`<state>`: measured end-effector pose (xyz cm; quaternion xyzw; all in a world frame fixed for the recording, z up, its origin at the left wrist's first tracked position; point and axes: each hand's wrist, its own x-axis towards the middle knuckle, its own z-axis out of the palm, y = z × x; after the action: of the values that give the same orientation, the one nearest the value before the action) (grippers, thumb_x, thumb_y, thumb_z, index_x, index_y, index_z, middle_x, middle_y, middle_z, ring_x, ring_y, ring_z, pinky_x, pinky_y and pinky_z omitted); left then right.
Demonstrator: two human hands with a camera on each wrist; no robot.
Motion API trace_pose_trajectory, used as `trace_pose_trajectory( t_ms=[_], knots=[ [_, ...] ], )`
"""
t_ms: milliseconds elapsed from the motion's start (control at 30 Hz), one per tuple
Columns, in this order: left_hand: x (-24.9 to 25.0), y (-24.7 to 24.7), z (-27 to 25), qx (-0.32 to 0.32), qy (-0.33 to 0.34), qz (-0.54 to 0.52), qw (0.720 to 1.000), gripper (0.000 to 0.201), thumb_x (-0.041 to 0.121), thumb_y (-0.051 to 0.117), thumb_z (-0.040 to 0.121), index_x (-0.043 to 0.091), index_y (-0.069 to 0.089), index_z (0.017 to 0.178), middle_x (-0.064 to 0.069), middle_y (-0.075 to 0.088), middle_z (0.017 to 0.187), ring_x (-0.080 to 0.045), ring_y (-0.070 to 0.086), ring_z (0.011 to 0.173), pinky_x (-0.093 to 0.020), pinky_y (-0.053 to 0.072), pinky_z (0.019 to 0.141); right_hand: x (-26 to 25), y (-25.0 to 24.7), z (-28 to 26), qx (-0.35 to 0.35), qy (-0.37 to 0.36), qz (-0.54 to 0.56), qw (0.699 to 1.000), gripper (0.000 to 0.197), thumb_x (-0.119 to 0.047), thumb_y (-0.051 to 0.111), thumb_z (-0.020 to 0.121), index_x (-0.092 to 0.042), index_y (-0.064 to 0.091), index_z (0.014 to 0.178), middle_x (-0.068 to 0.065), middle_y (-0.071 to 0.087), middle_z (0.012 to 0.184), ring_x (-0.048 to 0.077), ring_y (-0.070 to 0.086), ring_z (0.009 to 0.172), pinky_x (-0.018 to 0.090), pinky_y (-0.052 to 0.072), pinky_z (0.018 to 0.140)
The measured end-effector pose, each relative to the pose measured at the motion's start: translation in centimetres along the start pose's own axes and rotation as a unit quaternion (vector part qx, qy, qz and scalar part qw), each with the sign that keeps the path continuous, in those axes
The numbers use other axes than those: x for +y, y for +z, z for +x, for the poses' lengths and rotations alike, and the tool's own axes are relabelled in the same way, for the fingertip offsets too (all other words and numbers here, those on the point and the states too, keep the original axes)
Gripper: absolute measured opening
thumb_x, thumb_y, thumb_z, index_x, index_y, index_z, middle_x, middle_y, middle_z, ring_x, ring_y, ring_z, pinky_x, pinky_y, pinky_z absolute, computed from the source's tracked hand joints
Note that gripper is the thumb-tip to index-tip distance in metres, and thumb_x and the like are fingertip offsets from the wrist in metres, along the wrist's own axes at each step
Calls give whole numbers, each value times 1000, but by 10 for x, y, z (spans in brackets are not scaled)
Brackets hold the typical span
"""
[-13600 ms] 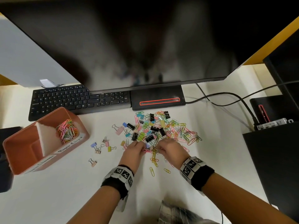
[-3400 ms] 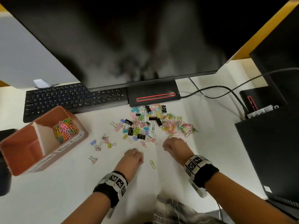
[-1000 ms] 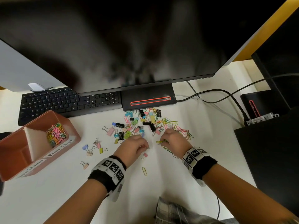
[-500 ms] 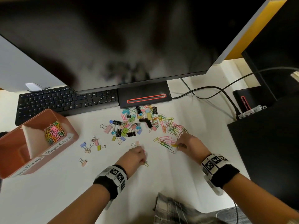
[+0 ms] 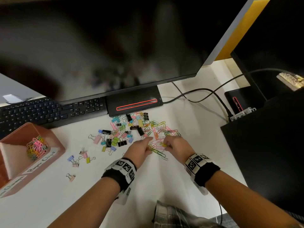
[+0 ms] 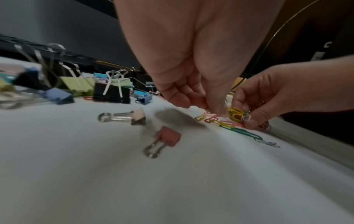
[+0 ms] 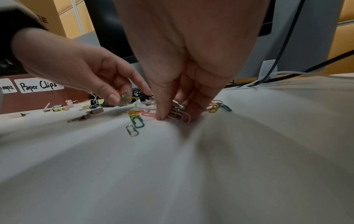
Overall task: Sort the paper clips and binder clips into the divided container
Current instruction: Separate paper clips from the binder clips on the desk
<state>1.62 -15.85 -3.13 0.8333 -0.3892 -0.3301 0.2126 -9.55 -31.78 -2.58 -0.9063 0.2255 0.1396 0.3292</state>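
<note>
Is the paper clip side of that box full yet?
No. The box holds a small heap of paper clips low in that compartment, wall showing above.

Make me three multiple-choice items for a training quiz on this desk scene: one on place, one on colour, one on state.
1. Where is the container?
A. left of the clip pile
B. right of it
C. on the keyboard

2. What colour is the container?
A. blue
B. pinkish brown
C. white

3. What is the right hand doing?
A. resting flat
B. pinching paper clips
C. typing

Answers: 1 A, it sits at the desk's left edge; 2 B, its walls show that; 3 B, its fingertips grip yellow clips.
</note>
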Motion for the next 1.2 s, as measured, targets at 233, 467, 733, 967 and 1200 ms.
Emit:
trace_pose_trajectory(
  t_ms=[233,467,733,967,1200],
  knots=[
    [2,10,20,12,10,46,999,19,15,56,88,9,63,105,-13,61,103,-28,55,99,-29,42,82,-1,0,8,-36,6,-43,998,18,-24,59,86,-9,66,94,11,66,94,28,59,90,33,44,75],
    [-1,16,19,21,25,103,994,18,13,51,90,10,61,105,-11,50,111,-30,53,99,-38,46,87,-2,4,4,-37,-12,-60,997,17,-19,53,88,-11,65,96,9,65,95,27,59,88,36,49,75],
    [-1,10,8,21,16,160,987,40,-8,42,82,8,48,118,-12,49,121,-28,46,110,-32,36,93,2,0,-7,14,-42,17,999,11,-20,59,85,-15,66,91,3,68,82,22,60,75,38,51,70],
    [-23,-75,-67,217,-28,-4,976,13,0,55,87,1,61,99,-11,60,96,-18,51,86,-14,31,76,-76,-20,-8,54,-134,65,987,11,-17,61,86,-17,66,95,-8,62,83,5,49,74,19,38,70],
    [-111,-180,-162,341,-166,23,925,4,0,57,84,-1,59,88,-23,64,87,-36,59,83,-32,37,73,-257,16,37,11,-275,71,959,15,-25,59,87,-13,66,91,6,67,86,20,58,81,31,43,77]
  ],
)
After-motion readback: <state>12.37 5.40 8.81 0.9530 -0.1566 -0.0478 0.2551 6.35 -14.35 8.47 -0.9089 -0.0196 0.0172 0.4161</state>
